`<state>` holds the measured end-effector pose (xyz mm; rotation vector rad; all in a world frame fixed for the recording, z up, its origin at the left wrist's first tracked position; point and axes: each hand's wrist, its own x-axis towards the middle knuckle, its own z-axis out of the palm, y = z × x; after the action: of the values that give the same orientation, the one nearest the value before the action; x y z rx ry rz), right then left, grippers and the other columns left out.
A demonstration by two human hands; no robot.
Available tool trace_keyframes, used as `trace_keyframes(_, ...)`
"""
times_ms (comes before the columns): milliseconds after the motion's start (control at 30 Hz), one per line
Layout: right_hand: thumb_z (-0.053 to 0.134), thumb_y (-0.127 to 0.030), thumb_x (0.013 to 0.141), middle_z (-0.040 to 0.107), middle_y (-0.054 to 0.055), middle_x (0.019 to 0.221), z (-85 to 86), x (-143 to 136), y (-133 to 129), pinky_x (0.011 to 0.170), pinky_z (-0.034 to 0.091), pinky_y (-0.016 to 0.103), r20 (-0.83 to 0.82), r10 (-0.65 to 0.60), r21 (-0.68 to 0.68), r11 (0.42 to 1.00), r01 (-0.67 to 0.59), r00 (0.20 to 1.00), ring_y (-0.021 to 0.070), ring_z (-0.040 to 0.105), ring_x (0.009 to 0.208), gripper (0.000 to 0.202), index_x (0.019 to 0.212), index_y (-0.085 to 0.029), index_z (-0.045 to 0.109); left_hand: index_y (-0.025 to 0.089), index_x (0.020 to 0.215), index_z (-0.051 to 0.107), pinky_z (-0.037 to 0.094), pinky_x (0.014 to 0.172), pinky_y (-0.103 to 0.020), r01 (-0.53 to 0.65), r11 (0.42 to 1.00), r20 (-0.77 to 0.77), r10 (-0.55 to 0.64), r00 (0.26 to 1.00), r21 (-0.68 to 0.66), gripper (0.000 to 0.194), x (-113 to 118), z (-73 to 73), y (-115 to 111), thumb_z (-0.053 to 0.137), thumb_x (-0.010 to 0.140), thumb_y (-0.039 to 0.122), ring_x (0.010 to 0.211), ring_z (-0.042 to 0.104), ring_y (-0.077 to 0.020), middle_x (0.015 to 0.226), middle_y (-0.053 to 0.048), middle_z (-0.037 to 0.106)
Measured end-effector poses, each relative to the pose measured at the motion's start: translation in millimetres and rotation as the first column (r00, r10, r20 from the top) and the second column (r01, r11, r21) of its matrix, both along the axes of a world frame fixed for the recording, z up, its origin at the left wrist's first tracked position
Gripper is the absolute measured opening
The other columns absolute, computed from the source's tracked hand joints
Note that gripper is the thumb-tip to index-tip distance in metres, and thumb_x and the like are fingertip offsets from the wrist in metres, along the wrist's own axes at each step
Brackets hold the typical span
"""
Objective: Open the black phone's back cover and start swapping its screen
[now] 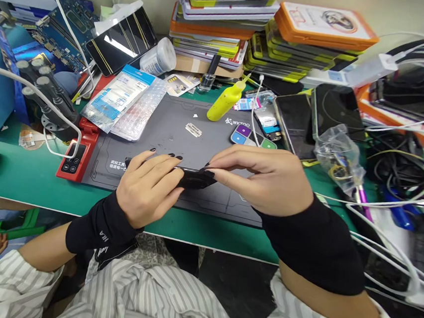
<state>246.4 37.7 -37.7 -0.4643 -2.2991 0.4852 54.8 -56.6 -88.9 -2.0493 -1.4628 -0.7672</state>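
Gripping a dark phone [191, 178] edgewise over the grey mat [170, 130], left hand [149, 188] and right hand [266, 181] have fingers closed on it; steady pinching seems called for next.

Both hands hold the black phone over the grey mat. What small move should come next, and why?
Probably lower the black phone flat onto the grey mat. The left hand and the right hand pinch it at its ends, edge toward the camera, just above the mat, and the surface under it looks bare. Resting it there would likely steady it.
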Motion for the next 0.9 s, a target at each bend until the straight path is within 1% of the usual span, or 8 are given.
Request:
trace_keyframes(333,0.060,-0.012,0.078,0.065,0.001,0.073,4.9,-2.4,-1.6,0.058,0.051,0.021,0.064,-0.031,0.016,0.999,0.030,0.997,0.0105,0.061,0.062,0.007,0.072,-0.016,0.061,0.025,0.102,0.058,0.034,0.106,-0.021,0.005,1.000,0.004,-0.005,1.000,-0.006,0.035,1.3,0.3,-0.4,0.058,0.070,0.038,0.112,0.051,-0.0020,0.118,0.012,0.055)
trace_keyframes(433,0.058,-0.012,0.079,0.063,0.001,0.070,5.8,-5.0,-1.2,0.058,0.048,0.020,0.099,-0.017,0.114,0.993,0.006,0.995,0.0088,0.058,0.060,0.007,0.073,-0.015,0.059,0.025,0.102,0.057,0.034,0.105,-0.021,0.002,1.000,0.000,-0.002,1.000,0.001,0.035,2.5,0.9,0.4,0.057,0.070,0.038,0.111,0.051,-0.0015,0.117,0.012,0.056)
trace_keyframes(533,0.052,-0.012,0.082,0.059,0.003,0.068,7.7,-7.3,3.5,0.056,0.043,0.021,0.212,-0.010,0.264,0.963,-0.048,0.977,0.0096,0.054,0.060,0.009,0.074,-0.014,0.057,0.025,0.101,0.057,0.033,0.104,-0.020,0.000,1.000,-0.013,0.001,1.000,0.011,0.035,2.1,2.4,2.7,0.057,0.070,0.040,0.108,0.052,-0.0008,0.115,0.013,0.057)
trace_keyframes(600,0.048,-0.012,0.083,0.058,0.003,0.068,8.8,-6.7,10.2,0.056,0.040,0.022,0.299,0.012,0.312,0.944,-0.110,0.954,0.0111,0.053,0.061,0.011,0.075,-0.014,0.055,0.025,0.101,0.058,0.033,0.102,-0.020,0.007,1.000,-0.025,-0.006,1.000,0.014,0.035,0.8,2.8,4.8,0.057,0.069,0.041,0.107,0.052,-0.0008,0.113,0.012,0.057)
trace_keyframes(667,0.046,-0.012,0.083,0.058,0.002,0.067,9.3,-4.1,18.8,0.054,0.038,0.022,0.368,0.062,0.280,0.944,-0.174,0.928,0.0109,0.051,0.059,0.011,0.076,-0.014,0.054,0.024,0.101,0.057,0.033,0.099,-0.019,0.022,1.000,-0.032,-0.022,0.999,0.017,0.036,-1.1,2.2,6.5,0.058,0.069,0.041,0.105,0.052,-0.0010,0.112,0.012,0.058)
trace_keyframes(733,0.045,-0.015,0.084,0.055,0.000,0.061,8.9,-0.3,27.5,0.050,0.034,0.022,0.421,0.136,0.176,0.958,-0.228,0.897,0.0095,0.046,0.051,0.010,0.077,-0.015,0.053,0.024,0.101,0.057,0.032,0.098,-0.019,0.041,0.999,-0.031,-0.041,0.999,0.014,0.037,-2.6,0.7,6.9,0.058,0.069,0.041,0.105,0.051,-0.0013,0.111,0.011,0.058)
trace_keyframes(833,0.044,-0.020,0.085,0.052,-0.002,0.056,6.5,4.8,37.1,0.048,0.031,0.022,0.419,0.250,0.030,0.957,-0.289,0.873,0.0082,0.039,0.044,0.012,0.077,-0.017,0.053,0.024,0.102,0.056,0.031,0.097,-0.019,0.058,0.998,-0.023,-0.058,0.998,-0.002,0.038,-3.7,-1.3,5.9,0.058,0.069,0.042,0.106,0.051,-0.0017,0.112,0.009,0.058)
trace_keyframes(900,0.044,-0.021,0.084,0.054,-0.002,0.059,5.0,7.2,40.9,0.048,0.031,0.022,0.406,0.281,0.006,0.951,-0.310,0.869,0.0078,0.039,0.044,0.012,0.076,-0.017,0.052,0.025,0.102,0.056,0.031,0.097,-0.019,0.056,0.998,-0.026,-0.056,0.998,0.006,0.038,-3.8,-1.5,5.8,0.059,0.068,0.043,0.105,0.051,-0.0016,0.112,0.010,0.058)
